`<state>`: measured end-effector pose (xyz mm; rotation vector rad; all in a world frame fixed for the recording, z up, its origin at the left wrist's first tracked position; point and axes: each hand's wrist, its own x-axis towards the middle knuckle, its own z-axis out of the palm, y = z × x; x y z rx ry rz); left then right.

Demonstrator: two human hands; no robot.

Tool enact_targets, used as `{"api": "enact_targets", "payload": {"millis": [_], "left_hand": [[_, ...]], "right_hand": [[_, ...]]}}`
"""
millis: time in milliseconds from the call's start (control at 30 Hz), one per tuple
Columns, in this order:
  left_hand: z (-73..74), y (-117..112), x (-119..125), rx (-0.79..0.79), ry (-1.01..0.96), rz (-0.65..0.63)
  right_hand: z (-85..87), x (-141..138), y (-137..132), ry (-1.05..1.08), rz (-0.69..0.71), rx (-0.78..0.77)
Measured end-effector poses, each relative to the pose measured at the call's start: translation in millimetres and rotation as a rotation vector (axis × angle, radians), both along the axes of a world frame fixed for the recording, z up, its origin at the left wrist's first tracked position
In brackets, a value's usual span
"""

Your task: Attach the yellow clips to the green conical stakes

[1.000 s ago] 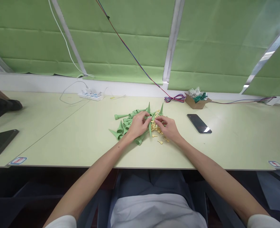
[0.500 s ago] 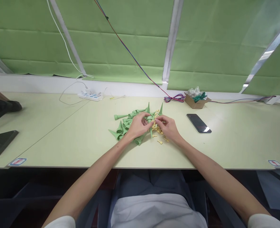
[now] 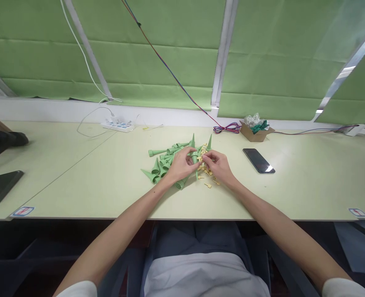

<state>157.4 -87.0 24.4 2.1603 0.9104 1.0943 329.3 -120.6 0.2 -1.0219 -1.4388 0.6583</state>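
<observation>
My left hand [image 3: 182, 162] is closed around a green plastic watering spike [image 3: 194, 156], whose pointed end aims away from me and whose narrow end shows below the fingers. Close on its right, my right hand [image 3: 218, 164] pinches a small yellow plastic peg [image 3: 200, 159] against the side of the spike. Whether the peg sits inside a hole there is too small to tell. More green spikes [image 3: 156, 166] lie in a pile to the left, partly covered by my left hand. Several loose yellow pegs [image 3: 207, 185] are scattered beneath and in front of my right hand.
A black phone [image 3: 259, 160] lies to the right. Behind it stands a small cardboard box [image 3: 254, 134] with plastic wrap and green material, beside a coiled red-blue cable [image 3: 228, 128]. At the back left is a white power strip [image 3: 118, 125]; a black tray-like object [image 3: 1, 187] is far left.
My right hand's fingertips have shifted very slightly, and the yellow peg between the hands shows more clearly. Otherwise the hands and the piles stay where they were.
</observation>
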Motion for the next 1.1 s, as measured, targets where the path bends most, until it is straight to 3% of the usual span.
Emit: {"api": "enact_targets", "payload": {"millis": [1100], "left_hand": [[-1.6, -2.4, 2.4, -0.050, -0.057, -0.024]], "right_hand": [[2.3, 0.8, -3.8, -0.162, -0.148, 0.026]]}}
